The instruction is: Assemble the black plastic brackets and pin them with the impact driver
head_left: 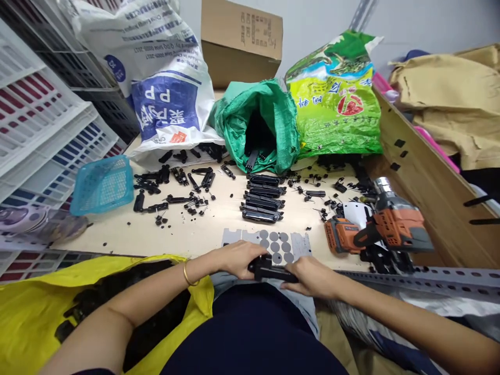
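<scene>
Close to my body, at the near edge of the table, my left hand (pixel 244 259) and my right hand (pixel 308 277) both grip one elongated black plastic part (pixel 273 272). The left fingers close round its left end, where a thicker block shows. My right fingers wrap its right end and hide it. Just beyond the hands lies a grey metal plate (pixel 297 244) with round discs on it. Farther back, a row of similar black parts (pixel 262 203) lies side by side. Small black pieces (pixel 195 203) are scattered left of that row.
An orange cordless power tool (pixel 398 224) lies at the right, near a wooden side board (pixel 441 182). A green sack (pixel 230 125) opens toward me, between a white sack (pixel 172 78) and a bright green bag (pixel 332 114). A blue basket (pixel 103 185) and yellow bag (pixel 23 307) are left.
</scene>
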The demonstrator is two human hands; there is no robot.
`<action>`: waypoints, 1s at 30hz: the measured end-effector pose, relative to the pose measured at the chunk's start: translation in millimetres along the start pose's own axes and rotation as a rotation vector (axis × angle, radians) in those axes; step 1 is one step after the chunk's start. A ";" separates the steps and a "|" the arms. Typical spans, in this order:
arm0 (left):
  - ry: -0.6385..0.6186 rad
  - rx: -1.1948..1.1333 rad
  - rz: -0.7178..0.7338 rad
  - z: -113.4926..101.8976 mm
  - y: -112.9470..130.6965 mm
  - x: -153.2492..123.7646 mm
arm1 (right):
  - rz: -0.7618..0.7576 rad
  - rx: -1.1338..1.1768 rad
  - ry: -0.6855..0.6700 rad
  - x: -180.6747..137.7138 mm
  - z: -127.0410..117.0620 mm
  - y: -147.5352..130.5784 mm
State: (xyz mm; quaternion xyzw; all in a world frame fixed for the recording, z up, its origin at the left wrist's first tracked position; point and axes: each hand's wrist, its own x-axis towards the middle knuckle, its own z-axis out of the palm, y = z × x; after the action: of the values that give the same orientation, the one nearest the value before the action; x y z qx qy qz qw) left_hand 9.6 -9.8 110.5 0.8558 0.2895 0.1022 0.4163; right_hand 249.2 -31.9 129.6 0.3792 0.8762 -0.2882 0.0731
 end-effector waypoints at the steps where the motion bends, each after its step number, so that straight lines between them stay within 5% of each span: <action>1: 0.005 -0.064 0.021 -2.0 6.4 -6.6 | -0.002 0.080 0.000 -5.9 -3.5 -8.5; 6: 0.040 -0.624 0.016 9.3 29.6 -28.8 | 0.081 0.635 -0.013 -21.5 -5.6 -48.7; 11: 0.261 -1.092 -0.128 25.9 42.9 -17.5 | 0.299 1.251 -0.024 -19.6 1.6 -62.8; 25: 0.897 -1.047 -0.135 25.7 67.6 37.9 | 0.144 1.480 0.403 18.2 7.5 -47.8; 30: 0.809 -0.855 -0.107 13.5 58.5 52.7 | 0.088 1.323 0.580 29.5 16.1 -25.5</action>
State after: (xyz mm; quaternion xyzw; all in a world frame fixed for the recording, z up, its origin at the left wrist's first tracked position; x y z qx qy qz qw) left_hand 82.0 -16.4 143.6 0.4894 0.4010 0.5072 0.5851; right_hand 209.1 -36.5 117.6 0.4402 0.4864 -0.6428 -0.3956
